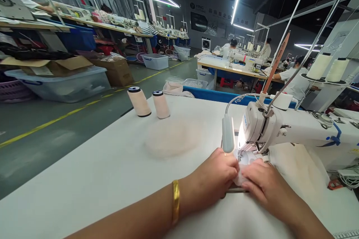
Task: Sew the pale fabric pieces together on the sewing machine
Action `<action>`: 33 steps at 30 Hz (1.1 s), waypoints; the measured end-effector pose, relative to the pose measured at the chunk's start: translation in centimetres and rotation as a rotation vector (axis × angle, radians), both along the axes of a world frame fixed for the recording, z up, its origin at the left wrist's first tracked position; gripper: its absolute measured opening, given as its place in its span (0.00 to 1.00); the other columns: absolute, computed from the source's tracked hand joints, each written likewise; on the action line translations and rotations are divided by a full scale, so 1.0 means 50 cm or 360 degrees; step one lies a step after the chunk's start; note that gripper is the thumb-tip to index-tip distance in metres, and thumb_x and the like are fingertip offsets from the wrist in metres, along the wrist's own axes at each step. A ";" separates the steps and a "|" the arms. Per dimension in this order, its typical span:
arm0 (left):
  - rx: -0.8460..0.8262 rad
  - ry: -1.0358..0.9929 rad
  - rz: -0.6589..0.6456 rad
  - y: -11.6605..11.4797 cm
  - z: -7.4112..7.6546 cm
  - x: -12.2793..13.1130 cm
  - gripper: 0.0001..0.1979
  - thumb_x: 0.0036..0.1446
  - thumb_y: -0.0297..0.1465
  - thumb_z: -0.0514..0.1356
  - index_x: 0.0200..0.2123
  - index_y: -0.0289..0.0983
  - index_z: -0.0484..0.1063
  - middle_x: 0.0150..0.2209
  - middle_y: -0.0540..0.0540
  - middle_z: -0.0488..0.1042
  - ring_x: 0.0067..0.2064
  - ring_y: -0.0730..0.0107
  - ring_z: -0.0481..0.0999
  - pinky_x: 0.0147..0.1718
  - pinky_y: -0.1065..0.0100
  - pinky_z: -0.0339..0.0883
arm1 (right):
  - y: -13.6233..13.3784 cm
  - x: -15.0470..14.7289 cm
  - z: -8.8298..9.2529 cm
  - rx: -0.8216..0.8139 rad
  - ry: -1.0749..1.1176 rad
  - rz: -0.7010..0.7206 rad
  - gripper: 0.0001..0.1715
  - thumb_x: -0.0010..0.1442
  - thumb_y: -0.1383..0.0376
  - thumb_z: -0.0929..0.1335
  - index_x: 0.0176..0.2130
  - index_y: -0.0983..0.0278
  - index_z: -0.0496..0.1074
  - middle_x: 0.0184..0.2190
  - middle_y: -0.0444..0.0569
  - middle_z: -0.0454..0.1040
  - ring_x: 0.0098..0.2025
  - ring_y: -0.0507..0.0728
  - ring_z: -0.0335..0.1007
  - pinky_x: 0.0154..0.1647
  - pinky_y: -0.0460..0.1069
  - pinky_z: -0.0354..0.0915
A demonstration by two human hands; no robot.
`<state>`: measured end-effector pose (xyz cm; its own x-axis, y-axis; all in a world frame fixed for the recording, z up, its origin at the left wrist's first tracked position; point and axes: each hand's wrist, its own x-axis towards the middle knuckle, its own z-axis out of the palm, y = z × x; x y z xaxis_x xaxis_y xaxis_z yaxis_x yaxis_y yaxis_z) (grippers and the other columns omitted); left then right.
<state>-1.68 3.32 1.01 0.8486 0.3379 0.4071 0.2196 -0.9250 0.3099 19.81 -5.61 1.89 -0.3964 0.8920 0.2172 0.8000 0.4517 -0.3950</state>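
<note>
A small piece of white fabric [240, 178] lies at the needle area of a white sewing machine [300, 129]. My left hand [217, 175], with a gold bracelet [175, 201] at the wrist, has its fingers curled closed on the fabric's left side. From the right, my right hand [265, 181] grips the same fabric, fingers bent and thumb tucked low. Both hands are close together just in front of the presser foot, which is partly hidden. A small lamp [228, 134] on a bent neck lights this spot.
Two peach thread cones [139, 102] stand at the white table's [112, 171] far edge. Pale fabric [300, 171] lies right, under the machine arm. White cones [319, 66] sit on a stand behind. Co-workers sit at other machines; plastic bins [70, 84] line the aisle.
</note>
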 end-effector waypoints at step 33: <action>0.0207 0.0044 -0.0070 0.003 0.004 -0.010 0.12 0.58 0.16 0.58 0.29 0.39 0.73 0.33 0.50 0.81 0.35 0.65 0.75 0.42 0.61 0.58 | 0.000 -0.007 -0.010 0.0207 -0.0218 -0.0048 0.09 0.72 0.69 0.65 0.38 0.59 0.71 0.37 0.47 0.77 0.40 0.59 0.72 0.39 0.53 0.65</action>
<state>-2.17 3.48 1.23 0.8730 0.2460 0.4210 0.1847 -0.9659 0.1814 19.47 -5.61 1.41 -0.4036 0.8719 0.2772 0.8563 0.4667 -0.2212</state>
